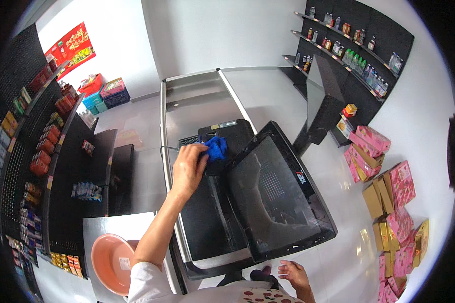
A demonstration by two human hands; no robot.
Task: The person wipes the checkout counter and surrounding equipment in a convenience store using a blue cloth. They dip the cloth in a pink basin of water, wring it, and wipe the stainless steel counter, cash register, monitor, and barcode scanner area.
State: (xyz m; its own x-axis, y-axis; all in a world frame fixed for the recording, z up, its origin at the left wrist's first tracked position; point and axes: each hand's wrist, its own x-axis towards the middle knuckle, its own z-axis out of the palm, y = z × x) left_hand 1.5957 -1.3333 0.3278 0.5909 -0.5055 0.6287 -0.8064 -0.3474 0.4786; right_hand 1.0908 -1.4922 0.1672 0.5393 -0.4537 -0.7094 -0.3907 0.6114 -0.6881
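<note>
My left hand (189, 164) reaches out over a checkout counter (191, 92) and grips a crumpled blue cloth (216, 148). The cloth rests against a black boxy device (237, 134), probably a receipt printer, and hides part of its top. Just beyond my fingers, a small black keypad (189, 141) is partly covered. A large black point-of-sale monitor (276, 189) stands tilted on the right of the counter, its dark screen smudged with reflections. Below the monitor's lower edge, my right hand (295, 274) hangs in the air with fingers apart, holding nothing.
A pink plastic basin (112, 261) stands on a white surface at lower left. A second screen (318, 94) rises behind the monitor. Stocked shelves (53, 163) line the left; bottle shelves (349, 41) hang at the back right. Pink and gold cartons (398, 235) pile along the right wall.
</note>
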